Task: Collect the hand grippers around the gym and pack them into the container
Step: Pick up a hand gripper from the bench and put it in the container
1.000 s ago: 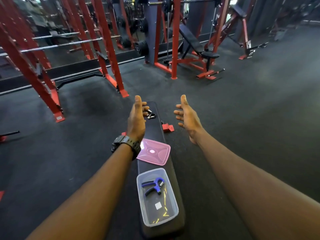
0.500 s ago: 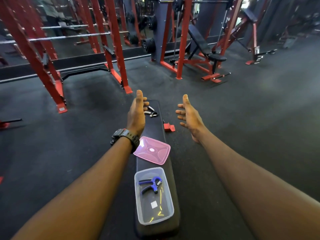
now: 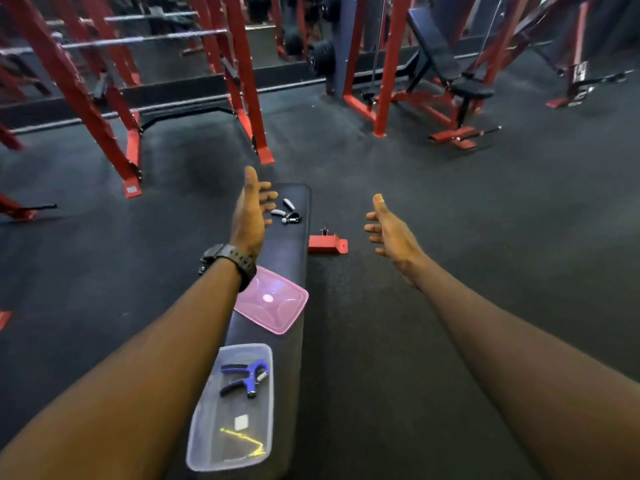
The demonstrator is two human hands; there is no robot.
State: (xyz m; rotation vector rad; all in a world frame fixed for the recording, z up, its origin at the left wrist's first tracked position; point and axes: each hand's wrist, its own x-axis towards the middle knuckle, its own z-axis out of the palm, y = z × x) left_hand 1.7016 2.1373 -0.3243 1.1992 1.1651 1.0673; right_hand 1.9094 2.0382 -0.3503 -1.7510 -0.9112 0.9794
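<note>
Bare grips (image 3: 251, 216) (image 3: 389, 233) over padded bench (image 3: 294, 258)

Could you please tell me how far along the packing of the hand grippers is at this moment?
Done: one blue hand gripper lies in the clear container on the bench. In hand: nothing; the left hand and right hand are open. Left: the grey hand gripper at the bench's far end, beside the left hand. The pink lid is off.

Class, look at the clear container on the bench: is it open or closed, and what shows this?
Open. The clear container has no cover; its pink lid lies apart on the bench, and a blue hand gripper lies inside.
</note>
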